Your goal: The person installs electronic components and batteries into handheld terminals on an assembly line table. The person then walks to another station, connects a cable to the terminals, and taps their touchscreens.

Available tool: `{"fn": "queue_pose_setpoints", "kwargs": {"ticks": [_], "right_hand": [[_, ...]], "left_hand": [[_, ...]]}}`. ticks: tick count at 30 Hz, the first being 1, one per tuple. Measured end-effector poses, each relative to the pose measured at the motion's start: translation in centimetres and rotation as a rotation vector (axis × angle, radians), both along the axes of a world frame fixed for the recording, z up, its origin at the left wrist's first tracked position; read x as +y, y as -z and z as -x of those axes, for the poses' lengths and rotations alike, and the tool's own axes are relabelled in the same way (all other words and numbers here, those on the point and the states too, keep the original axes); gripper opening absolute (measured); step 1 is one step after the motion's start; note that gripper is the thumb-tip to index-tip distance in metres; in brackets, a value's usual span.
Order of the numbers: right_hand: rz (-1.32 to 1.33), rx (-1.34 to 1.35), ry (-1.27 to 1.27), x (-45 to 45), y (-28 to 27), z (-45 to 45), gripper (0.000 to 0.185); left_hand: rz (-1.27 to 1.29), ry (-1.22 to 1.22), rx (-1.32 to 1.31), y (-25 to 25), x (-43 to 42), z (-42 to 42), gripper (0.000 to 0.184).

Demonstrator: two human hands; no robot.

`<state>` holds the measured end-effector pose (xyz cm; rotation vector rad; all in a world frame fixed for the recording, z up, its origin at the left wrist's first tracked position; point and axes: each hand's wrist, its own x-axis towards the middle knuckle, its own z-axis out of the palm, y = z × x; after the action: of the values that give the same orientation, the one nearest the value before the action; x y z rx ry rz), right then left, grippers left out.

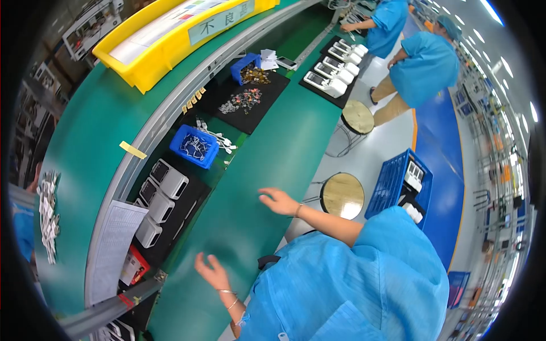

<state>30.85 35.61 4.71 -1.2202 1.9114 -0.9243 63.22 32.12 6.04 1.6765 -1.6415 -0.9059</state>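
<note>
My right hand (278, 202) hovers over the green work surface (290, 142) with its fingers apart and nothing in it. Lower in the view, my left hand (214, 274), with bracelets at the wrist, is also open and holds nothing. Several white devices with dark faces (161, 207) lie on a black mat to the left of my hands. Beyond them sits a blue bin (209, 161) of short dark-and-white cables, with white cables (219, 138) beside it. A printed sheet (116, 250) hangs by the metal rail, near a red-and-white box (133, 267).
A yellow tray (142, 77) stands on the upper shelf. Small metal parts (242, 100) and a tipped blue bin (242, 68) lie on a black mat. White devices (327, 82) stand farther along. Two stools (342, 196), a blue crate (387, 182) and two co-workers (424, 71) are at right.
</note>
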Motion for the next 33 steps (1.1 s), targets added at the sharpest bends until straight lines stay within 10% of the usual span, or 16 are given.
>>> {"fn": "queue_pose_setpoints", "kwargs": {"ticks": [9, 20, 33], "right_hand": [[0.008, 0.028, 0.420, 1.1, 2.0, 18.4, 0.035], [0.476, 0.402, -0.158, -19.9, 2.1, 31.6, 0.027], [0.582, 0.612, -0.478, -28.4, 5.4, 30.2, 0.037]], "left_hand": [[0.004, 0.342, -0.010, -2.6, -2.5, 16.1, 0.033], [0.336, 0.390, -0.124, 4.2, -20.2, 41.5, 0.035], [0.366, 0.313, -0.473, 8.0, -25.6, 45.4, 0.045]]}}
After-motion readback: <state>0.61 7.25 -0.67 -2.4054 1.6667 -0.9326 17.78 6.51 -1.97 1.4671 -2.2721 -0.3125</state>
